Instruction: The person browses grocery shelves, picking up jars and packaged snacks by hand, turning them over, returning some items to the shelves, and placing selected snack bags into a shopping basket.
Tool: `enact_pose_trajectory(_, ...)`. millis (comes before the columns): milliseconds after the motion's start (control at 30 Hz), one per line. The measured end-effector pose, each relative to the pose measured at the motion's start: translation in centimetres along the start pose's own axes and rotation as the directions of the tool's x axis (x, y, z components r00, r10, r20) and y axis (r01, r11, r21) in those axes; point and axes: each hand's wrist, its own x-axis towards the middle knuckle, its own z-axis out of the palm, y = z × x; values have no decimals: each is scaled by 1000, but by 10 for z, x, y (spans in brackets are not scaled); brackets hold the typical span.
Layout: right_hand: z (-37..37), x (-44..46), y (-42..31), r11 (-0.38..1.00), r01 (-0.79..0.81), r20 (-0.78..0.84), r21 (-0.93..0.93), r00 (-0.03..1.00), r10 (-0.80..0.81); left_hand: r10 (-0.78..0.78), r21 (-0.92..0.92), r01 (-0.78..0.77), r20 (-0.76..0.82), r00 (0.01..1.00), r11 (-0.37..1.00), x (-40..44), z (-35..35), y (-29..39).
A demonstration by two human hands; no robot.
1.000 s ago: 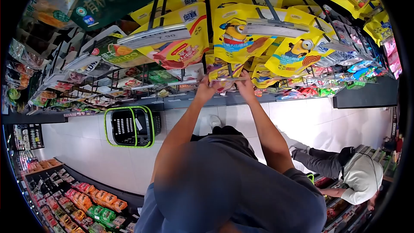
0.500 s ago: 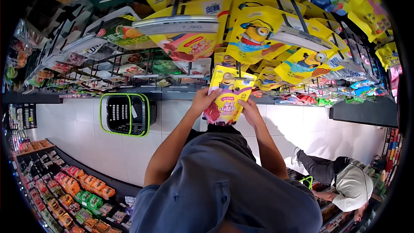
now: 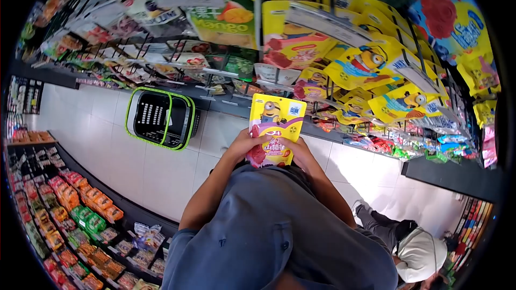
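Note:
A yellow snack pouch [image 3: 278, 115] with a cartoon figure and a pink-purple lower part is held upright in front of my body, its printed front facing me. My left hand [image 3: 243, 144] grips its left edge, the thumb lying across the front. On the right edge my right hand [image 3: 299, 151] is closed the same way, its thumb nearly meeting the other. The fingers behind the pouch are hidden. Just beyond the pouch, similar yellow pouches [image 3: 361, 63] hang from hooks on the rack.
On the tiled floor to the left stands a black shopping basket [image 3: 185, 137] with green trim. Mango pouches [image 3: 226, 19] hang ahead. A shelf of packaged snacks [image 3: 88, 220] curves along the lower left. Another person [image 3: 419, 252] bends at the lower right.
Both hands have brought the pouch off the rack front and closer to my body, thumbs now together on its front. My view has turned, so rack and basket appear shifted.

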Motion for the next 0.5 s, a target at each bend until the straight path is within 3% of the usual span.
enact_pose_trajectory(200,34,29,24,987,-95,227,-126,966,122,30,-256,-77,-182,983,964,-38,-47,-12)
enact_pose_trajectory(267,48,39,34,949,-97,192,-301,968,160,50,-297,-122,-239,970,947,-49,-63,-17)
enact_pose_trajectory(500,115,60,57,864,-123,205,-488,946,251,84,-376,-240,-386,918,895,-99,-114,-17)
